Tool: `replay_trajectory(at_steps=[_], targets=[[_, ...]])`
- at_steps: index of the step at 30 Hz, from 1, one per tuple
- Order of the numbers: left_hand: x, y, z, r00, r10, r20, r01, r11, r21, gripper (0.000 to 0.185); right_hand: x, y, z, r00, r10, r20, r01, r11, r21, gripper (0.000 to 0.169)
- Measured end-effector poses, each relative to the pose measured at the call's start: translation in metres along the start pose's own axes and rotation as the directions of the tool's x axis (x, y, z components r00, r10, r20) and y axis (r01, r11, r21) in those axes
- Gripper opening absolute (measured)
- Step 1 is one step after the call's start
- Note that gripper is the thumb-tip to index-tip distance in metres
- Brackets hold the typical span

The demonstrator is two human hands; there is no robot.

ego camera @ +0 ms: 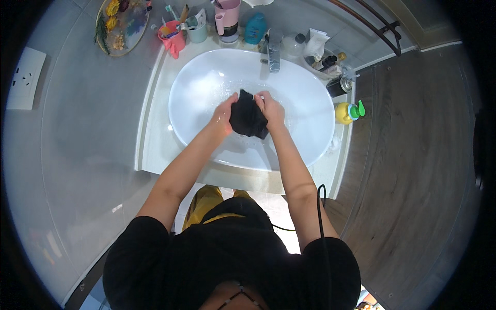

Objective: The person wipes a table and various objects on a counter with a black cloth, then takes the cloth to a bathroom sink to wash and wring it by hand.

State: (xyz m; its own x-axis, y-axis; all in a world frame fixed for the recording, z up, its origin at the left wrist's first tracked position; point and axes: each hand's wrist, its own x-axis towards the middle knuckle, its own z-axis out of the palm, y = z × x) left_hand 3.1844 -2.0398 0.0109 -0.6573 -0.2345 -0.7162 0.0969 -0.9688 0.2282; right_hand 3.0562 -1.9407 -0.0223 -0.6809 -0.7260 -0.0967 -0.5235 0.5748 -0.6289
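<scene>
A black piece of cloth (248, 116), bunched up, hangs between my two hands over the middle of the white oval washbasin (190, 112). My left hand (224, 113) grips its left side, with wet spots shining near the wrist. On the cloth's upper right edge, my right hand (271, 110) holds on with thumb and fingers. Some water glistens in the basin beneath. Behind my hands, the chrome faucet (274, 52) reaches over the basin's back rim. What kind of cloth it is cannot be told.
Along the counter's back stand a pink cup (175, 38), a light green cup (197, 33), a pink pitcher (228, 15) and a blue bottle (255, 29). To the right are a basket of bottles (321, 64), a black can (339, 86) and a yellow pump bottle (346, 113).
</scene>
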Motion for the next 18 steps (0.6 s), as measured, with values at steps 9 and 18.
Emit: replay_trajectory(at_steps=[9, 18], targets=[[-0.036, 0.040, -0.016, 0.930, 0.344, 0.129, -0.348, 0.937, 0.010, 0.023, 0.019, -0.077, -0.085, 0.882, -0.464, -0.083, 0.461, 0.811, 0.361, 0.016], [0.012, -0.063, -0.068, 0.983, -0.179, -0.042, 0.170, 0.973, -0.154, 0.041, 0.001, 0.078, -0.020, 0.982, -0.176, 0.072, 0.142, 0.933, 0.331, 0.015]])
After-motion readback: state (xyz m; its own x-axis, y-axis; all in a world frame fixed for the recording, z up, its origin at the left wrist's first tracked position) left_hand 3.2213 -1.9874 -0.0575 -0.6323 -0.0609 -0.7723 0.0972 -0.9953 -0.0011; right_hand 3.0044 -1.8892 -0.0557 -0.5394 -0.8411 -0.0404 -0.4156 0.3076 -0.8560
